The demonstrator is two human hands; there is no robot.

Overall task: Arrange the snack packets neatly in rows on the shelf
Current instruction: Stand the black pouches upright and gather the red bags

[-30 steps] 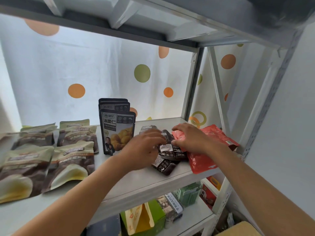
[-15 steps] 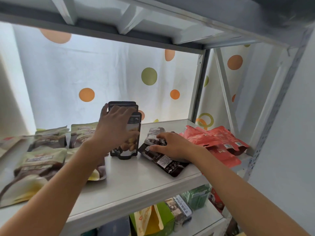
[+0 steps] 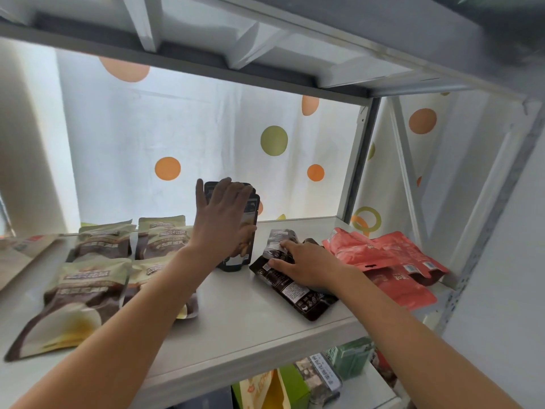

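On the white shelf (image 3: 236, 323), upright black snack pouches (image 3: 249, 231) stand mid-shelf. My left hand (image 3: 221, 222) lies flat against their front with straight fingers. To the right, dark brown packets (image 3: 295, 287) lie loose and crooked; my right hand (image 3: 306, 267) rests on top of them, fingers spread. Red packets (image 3: 392, 261) lie in a heap at the far right. Cream-and-brown packets (image 3: 85, 293) lie flat in two rows at the left.
The upper shelf's underside (image 3: 265, 39) hangs low overhead. A metal upright (image 3: 358, 160) and diagonal brace (image 3: 405, 160) bound the right end. A dotted curtain (image 3: 206, 137) backs the shelf. Boxes and packets (image 3: 318, 379) sit on the lower shelf.
My left hand left the dark packets and went up to the standing black pouches, now pressing flat on them. My right hand moved from the red packets onto the dark ones.
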